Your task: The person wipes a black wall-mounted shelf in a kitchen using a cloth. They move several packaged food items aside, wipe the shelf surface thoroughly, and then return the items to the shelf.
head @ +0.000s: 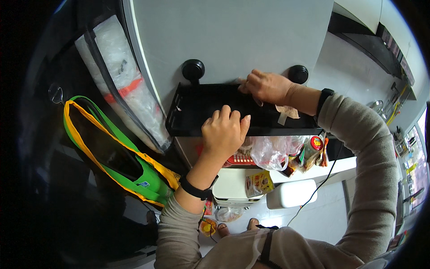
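Note:
A black wall shelf [191,119] with a raised rim is fixed to the grey wall by round black mounts [193,69]. Over its front edge is my left hand [224,129], fingers curled, back of the hand upward; whether it grips the rim is hidden. My right hand [263,85] is at the shelf's back edge by the wall, its fingers bent and slightly blurred; whether they hold anything does not show. A crumpled tan scrap [289,111] with a pale strip [282,118] lies on the shelf below my right wrist. A tiny light bit [178,108] lies near the left end.
Below the shelf are a red basket [240,160], clear plastic bags [270,153] and a red-lidded jar [316,143]. Lower down stand a cream container [231,183] with a yellow packet [260,183] on it and a white bin [298,193]. A green-and-yellow bag [154,185] hangs at left.

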{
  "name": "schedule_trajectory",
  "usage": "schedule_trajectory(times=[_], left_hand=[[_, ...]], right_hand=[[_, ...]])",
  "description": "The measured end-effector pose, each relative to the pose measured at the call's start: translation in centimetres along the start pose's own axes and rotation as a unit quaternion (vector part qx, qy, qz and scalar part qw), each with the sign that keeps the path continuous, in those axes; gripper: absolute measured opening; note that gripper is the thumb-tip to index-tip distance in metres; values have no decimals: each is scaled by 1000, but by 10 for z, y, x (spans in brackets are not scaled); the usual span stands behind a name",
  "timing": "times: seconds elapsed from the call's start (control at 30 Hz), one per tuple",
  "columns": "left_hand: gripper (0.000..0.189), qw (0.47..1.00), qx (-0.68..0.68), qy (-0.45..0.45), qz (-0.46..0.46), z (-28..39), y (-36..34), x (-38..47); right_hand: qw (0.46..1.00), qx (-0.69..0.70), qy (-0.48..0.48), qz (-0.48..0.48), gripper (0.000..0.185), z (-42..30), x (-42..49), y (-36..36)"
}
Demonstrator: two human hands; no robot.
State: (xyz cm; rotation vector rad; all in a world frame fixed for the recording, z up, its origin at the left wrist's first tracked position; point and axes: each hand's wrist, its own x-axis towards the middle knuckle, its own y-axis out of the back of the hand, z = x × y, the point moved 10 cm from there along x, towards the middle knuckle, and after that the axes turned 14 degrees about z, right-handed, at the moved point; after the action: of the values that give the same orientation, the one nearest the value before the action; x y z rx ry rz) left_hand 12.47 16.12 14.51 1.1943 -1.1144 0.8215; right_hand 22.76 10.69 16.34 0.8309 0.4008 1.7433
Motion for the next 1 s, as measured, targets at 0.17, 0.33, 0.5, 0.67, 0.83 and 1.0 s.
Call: schedule_trajectory(times=[0.17,0.33,0.5,0.67,0.83,1.0], left_hand=[[30,1000,-1,4,5,-1,0,-1],[32,1000,-1,7,7,0,0,0],[32,1000,-9,22,0,0,-3,0],[33,1000,-2,9,9,0,2,0],[34,1000,-12,7,8,-1,2,-3],[38,999,-15,3,28,-2,2,-3]], right_hand=[[988,-39,-109,-103,29,25,-52,-6],[963,-143,-82,-212,17,28,-73,-15],[987,-68,-62,-134,15,10,-23,-12],[997,-34,-53,-49,16,-9,42,-30],[986,-90,-85,-108,31,8,-13,-28],[945,-165,-99,-266,17,24,-79,-16]])
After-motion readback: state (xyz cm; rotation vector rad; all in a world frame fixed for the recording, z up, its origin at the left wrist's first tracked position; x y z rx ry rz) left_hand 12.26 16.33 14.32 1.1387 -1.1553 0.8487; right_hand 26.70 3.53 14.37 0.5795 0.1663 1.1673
